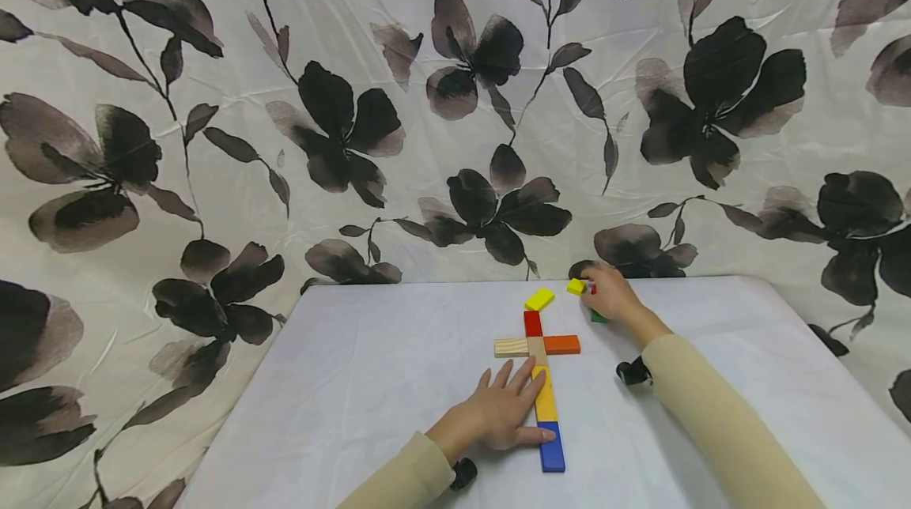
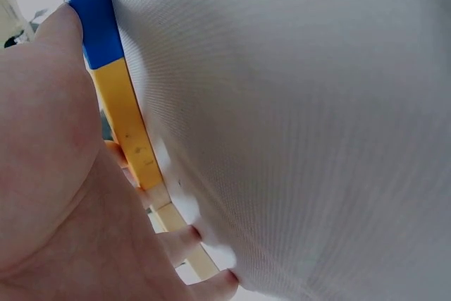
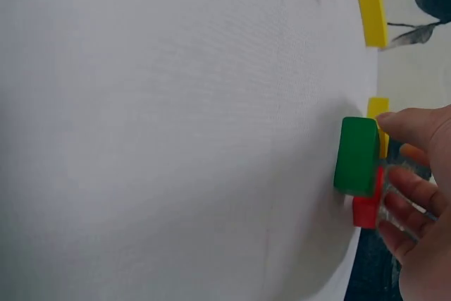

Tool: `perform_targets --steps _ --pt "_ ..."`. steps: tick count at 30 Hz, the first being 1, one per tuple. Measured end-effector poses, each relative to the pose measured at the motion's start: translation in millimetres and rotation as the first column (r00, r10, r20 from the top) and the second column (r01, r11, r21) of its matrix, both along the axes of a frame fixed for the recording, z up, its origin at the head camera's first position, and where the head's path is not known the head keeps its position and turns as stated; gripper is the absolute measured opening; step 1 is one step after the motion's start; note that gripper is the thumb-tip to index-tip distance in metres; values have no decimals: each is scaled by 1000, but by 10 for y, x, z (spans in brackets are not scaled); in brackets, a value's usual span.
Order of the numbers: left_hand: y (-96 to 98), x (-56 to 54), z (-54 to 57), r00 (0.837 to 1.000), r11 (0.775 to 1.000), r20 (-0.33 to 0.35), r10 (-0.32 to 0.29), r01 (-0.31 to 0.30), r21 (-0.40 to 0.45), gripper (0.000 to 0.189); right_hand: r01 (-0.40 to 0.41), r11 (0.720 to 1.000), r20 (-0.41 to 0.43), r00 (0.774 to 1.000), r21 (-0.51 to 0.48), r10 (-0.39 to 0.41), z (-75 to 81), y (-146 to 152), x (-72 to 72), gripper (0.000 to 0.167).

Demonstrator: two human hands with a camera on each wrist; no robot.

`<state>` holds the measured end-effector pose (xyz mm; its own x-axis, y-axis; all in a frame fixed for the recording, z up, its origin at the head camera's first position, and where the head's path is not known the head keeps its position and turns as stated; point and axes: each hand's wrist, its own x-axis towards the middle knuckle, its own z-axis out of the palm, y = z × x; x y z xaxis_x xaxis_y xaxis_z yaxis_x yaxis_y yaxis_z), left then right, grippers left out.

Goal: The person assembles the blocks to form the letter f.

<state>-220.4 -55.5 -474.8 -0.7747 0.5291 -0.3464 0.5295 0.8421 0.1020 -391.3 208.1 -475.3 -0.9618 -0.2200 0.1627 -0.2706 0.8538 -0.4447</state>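
Observation:
My left hand (image 1: 501,408) lies with straight, spread fingers along a row of wooden blocks. Its thumb touches the blue block (image 1: 553,447), and its index finger reaches beside the yellow-orange block (image 1: 546,400). At the table's far side, my right hand (image 1: 610,293) hovers among loose blocks, its fingers bent and apart. In the right wrist view, the green block (image 3: 356,154) stands before its thumb, a red block (image 3: 365,211) lies near the fingers, and a small yellow block (image 3: 378,107) sits behind the thumb tip. Whether the thumb touches a block is unclear.
Beyond the row's plain wood block (image 1: 537,349) lies a red block (image 1: 533,324). A striped wood block (image 1: 511,348) and an orange block (image 1: 562,344) extend sideways. Another yellow block (image 1: 539,299) lies askew. The white table (image 1: 342,382) meets a floral cloth (image 1: 398,137) behind.

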Motion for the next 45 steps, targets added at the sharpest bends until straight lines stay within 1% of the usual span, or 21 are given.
perform_targets --steps 4,7,12,17,21,24,27,34,39,45 --pt "-1 -9 -18 1000 1000 1 -1 1 1 96 18 1000 -5 1000 26 -18 -12 -30 -48 43" --pt "-2 0 -11 1000 1000 1 -3 3 0 96 23 999 -7 1000 47 -23 -17 -62 -71 41" --pt "2 22 23 1000 1000 -9 -5 4 -16 96 32 998 10 999 57 -33 -37 -117 -112 36" --pt "8 20 33 1000 1000 -17 -9 8 -23 95 48 998 29 998 42 -49 -38 -147 -114 35" --pt "9 13 30 1000 1000 -6 -10 10 -21 93 29 1000 30 999 -2 -29 -46 -153 -115 36" --pt "11 8 26 1000 1000 -2 -7 7 -26 93 0 999 29 1000 -48 2 -48 -167 -102 38" --pt "16 6 20 1000 1000 -9 -2 2 -31 94 -27 996 21 999 -81 28 -51 -187 -82 38" --pt "11 -2 -19 1000 999 -10 17 -18 -39 96 -58 994 9 998 -91 59 -64 -252 -67 36" --pt "15 -13 -47 1000 999 -8 14 -14 -35 96 -51 995 21 998 -88 53 -58 -285 -58 37" --pt "18 0 -14 1000 1000 -7 12 -12 -29 96 -51 995 53 997 -88 56 -65 -303 -66 37"
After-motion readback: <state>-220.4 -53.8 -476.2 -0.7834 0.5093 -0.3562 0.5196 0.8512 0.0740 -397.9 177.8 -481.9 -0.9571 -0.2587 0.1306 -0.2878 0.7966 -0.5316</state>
